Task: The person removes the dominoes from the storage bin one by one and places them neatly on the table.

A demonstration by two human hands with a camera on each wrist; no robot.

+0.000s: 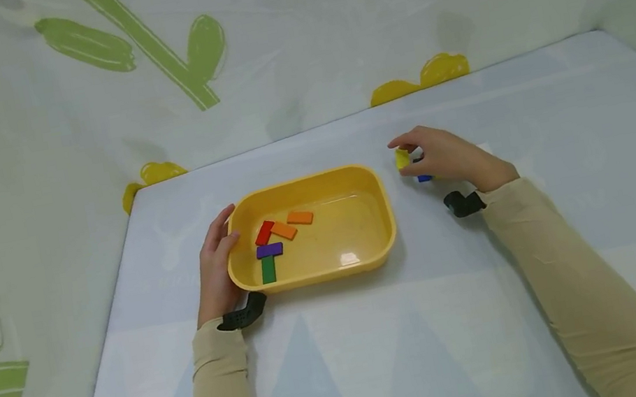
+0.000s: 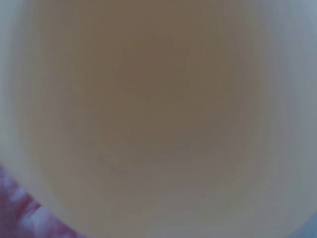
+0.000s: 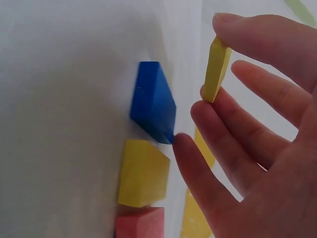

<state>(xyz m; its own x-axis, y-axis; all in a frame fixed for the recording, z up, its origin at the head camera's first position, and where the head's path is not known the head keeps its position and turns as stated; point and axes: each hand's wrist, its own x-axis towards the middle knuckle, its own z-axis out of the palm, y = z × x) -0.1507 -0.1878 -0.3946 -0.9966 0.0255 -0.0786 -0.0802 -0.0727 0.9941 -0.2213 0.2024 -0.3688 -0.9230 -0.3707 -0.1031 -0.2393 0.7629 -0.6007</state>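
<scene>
My right hand (image 1: pixel 447 154) pinches a small yellow block (image 3: pixel 216 69) between thumb and fingertips, held just above the table to the right of the yellow tray (image 1: pixel 354 224). In the right wrist view, a blue block (image 3: pixel 152 101) stands beside the little finger, with another yellow block (image 3: pixel 140 173) and a red block (image 3: pixel 141 223) in line with it. On the tray's left end my left hand (image 1: pixel 215 266) grips the rim, thumb over the edge. The left wrist view is a tan blur with a bit of palm at its lower left.
Inside the tray's left part lie a red block (image 1: pixel 264 233), two orange ones, one of them an orange block (image 1: pixel 300 218), a purple block (image 1: pixel 270 250) and a green block (image 1: pixel 268 270). Behind the table (image 1: pixel 350 342) hangs a plant-patterned cloth (image 1: pixel 299 53).
</scene>
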